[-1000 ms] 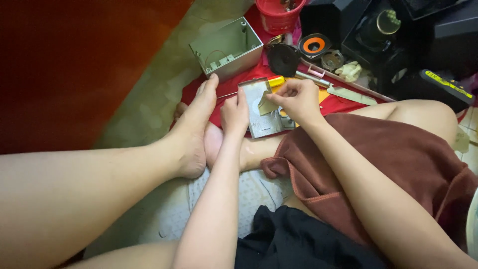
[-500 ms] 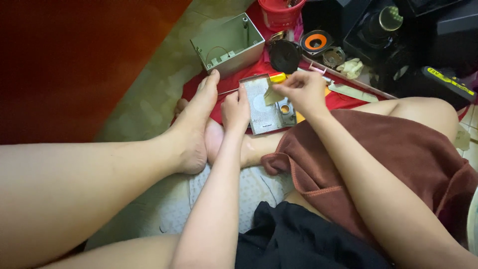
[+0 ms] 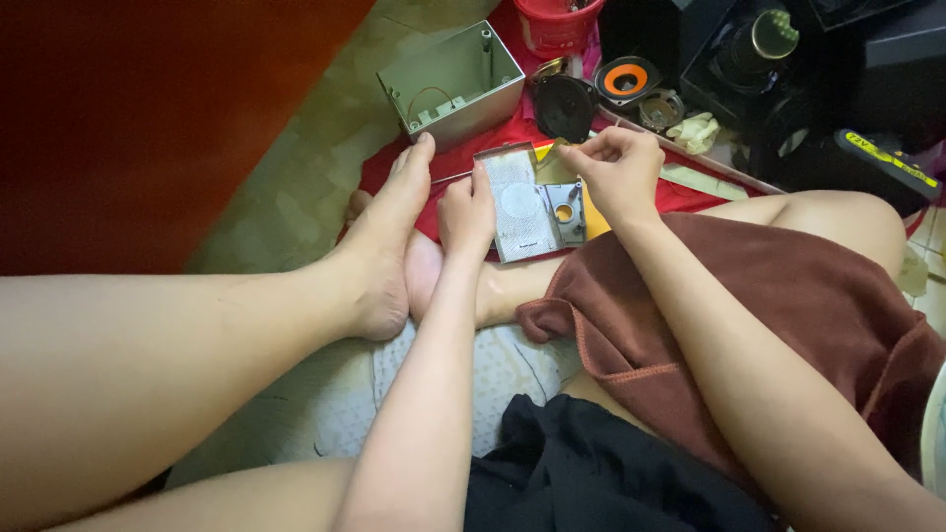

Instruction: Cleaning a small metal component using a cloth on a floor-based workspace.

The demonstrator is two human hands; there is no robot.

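both hands (image 3: 468,212) on metal plate (image 3: 517,202)

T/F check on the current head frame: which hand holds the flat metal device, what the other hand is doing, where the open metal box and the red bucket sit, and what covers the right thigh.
1. The left hand grips the left edge of the flat grey device. True.
2. The right hand rests flat on the floor, away from the device. False: it is raised over the device's top right corner, fingers pinched.
3. The open metal box sits beyond the left foot. True.
4. The red bucket stands inside the metal box. False: it stands apart, to the box's right.
5. A brown towel covers the right thigh. True.
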